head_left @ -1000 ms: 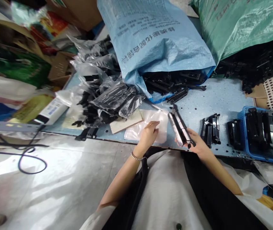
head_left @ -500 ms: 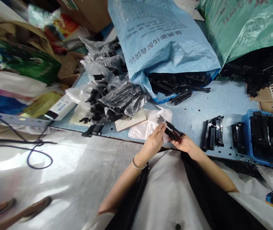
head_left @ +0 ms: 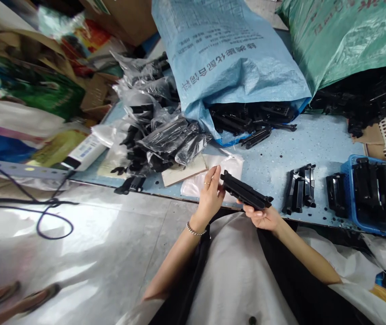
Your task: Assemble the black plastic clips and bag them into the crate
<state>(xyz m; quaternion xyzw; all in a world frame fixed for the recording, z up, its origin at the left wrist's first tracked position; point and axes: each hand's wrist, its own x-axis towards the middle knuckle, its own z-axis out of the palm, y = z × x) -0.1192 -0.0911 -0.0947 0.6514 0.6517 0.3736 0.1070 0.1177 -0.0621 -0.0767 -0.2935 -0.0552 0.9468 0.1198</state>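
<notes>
A long black plastic part (head_left: 245, 190) lies slantwise in my right hand (head_left: 262, 217), which is closed round its lower right end from below. My left hand (head_left: 210, 194), with a ring and a beaded bracelet, is at the part's upper left end. Its fingers are stretched out, pointing up; whether a fingertip touches the part I cannot tell. Beneath and behind the hands, clear plastic bags (head_left: 193, 185) lie at the table edge. To the right stand several similar black parts (head_left: 300, 187) in a small group.
A blue basket (head_left: 351, 180) holds more black parts at the right. Bagged black parts (head_left: 169, 135) are heaped at the left beside a flat board (head_left: 184, 170). A blue sack (head_left: 236, 58) and a green sack (head_left: 351, 40) spill black parts on the blue table (head_left: 324, 135).
The black pieces, apart at an angle before, now look like one compact part, turned and held further right in my right hand. My left hand has drawn back left, its fingers straighter.
</notes>
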